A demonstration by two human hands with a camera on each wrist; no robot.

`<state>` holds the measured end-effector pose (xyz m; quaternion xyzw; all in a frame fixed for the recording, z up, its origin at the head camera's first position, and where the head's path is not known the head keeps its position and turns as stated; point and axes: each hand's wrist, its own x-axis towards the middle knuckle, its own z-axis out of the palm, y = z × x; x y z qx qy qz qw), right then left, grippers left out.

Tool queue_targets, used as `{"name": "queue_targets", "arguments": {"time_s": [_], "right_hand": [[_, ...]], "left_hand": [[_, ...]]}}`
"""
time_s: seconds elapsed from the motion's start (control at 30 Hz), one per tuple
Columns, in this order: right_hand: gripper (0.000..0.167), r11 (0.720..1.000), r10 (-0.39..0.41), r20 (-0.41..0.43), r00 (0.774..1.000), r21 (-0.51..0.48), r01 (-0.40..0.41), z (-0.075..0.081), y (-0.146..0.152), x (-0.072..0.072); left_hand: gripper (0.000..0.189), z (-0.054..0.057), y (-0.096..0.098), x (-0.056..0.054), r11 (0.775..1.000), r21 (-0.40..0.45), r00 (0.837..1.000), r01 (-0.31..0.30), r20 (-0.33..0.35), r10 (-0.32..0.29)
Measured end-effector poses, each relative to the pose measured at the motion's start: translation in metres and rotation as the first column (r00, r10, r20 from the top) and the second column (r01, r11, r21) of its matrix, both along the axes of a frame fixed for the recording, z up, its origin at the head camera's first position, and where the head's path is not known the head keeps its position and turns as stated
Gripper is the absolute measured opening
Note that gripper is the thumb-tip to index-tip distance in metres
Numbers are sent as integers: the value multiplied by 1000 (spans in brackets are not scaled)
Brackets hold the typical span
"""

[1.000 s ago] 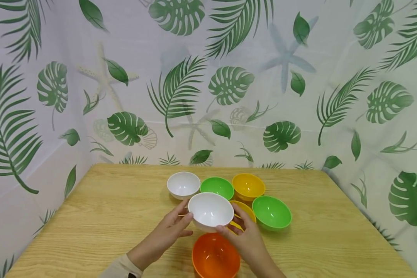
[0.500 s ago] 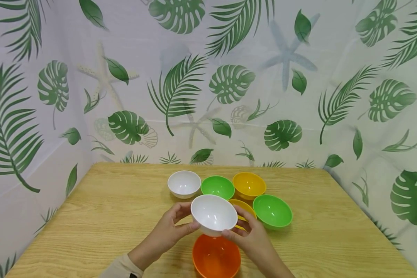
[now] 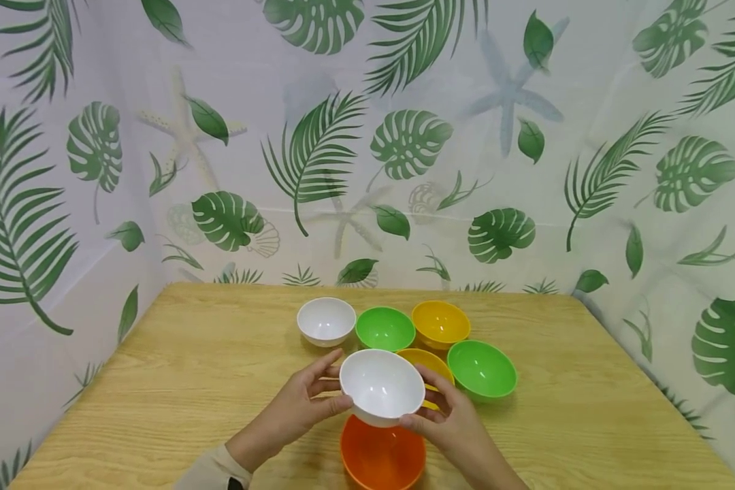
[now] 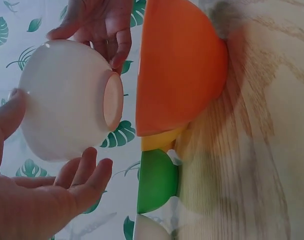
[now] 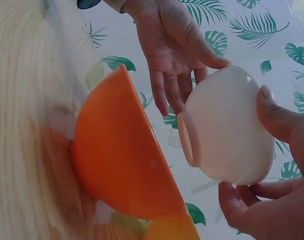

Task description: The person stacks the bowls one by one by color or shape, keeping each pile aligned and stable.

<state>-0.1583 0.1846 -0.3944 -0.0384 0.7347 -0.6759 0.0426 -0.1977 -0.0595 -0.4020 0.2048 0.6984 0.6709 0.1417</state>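
Between both hands a white bowl (image 3: 382,386) is held in the air, its inside tilted toward the head camera. The left hand (image 3: 294,401) holds its left side, thumb at the rim and fingers about the outer wall. On the other side the right hand (image 3: 450,415) grips it the same way, thumb low at the near rim. Below and a little nearer sits an orange bowl (image 3: 382,456) on the table, partly covered by the white one in the head view. Seen from the left wrist, the white bowl's foot ring (image 4: 113,101) faces the orange bowl, with a gap between them.
Behind the hands, several bowls stand close together on the wooden table (image 3: 190,354): another white bowl (image 3: 327,321), a green bowl (image 3: 384,329), a yellow bowl (image 3: 441,324) and a second green bowl (image 3: 482,369). A second yellow bowl (image 3: 429,364) is partly hidden. Leaf-printed cloth hangs behind.
Both hands have brought the white bowl slightly nearer and to the right, so it covers more of the orange bowl's far rim. The bowls on the table have stayed put.
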Motion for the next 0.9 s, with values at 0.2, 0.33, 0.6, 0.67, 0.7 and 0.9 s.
{"name": "queue_targets", "arguments": {"time_s": [0.2, 0.33, 0.6, 0.67, 0.7, 0.9], "right_hand": [[88, 995, 98, -32, 995, 0, -98, -3, 6, 3], [82, 993, 110, -92, 990, 43, -107, -7, 8, 4], [76, 977, 132, -187, 973, 190, -96, -9, 16, 5], [76, 973, 139, -166, 976, 204, -104, -9, 18, 6], [76, 972, 142, -155, 978, 211, -108, -9, 18, 6], [74, 959, 171, -134, 976, 250, -134, -11, 21, 9]], "left_hand": [[76, 0, 0, 1, 999, 33, 999, 35, 31, -36], [74, -2, 0, 1, 998, 52, 999, 39, 32, -41], [86, -2, 2, 3, 997, 47, 998, 58, 2, -59], [87, -3, 2, 3, 997, 31, 997, 72, -11, -71], [86, -3, 2, 4, 996, 25, 997, 81, -18, -80], [84, -7, 1, 5, 994, 2, 991, 112, -67, -112]]}}
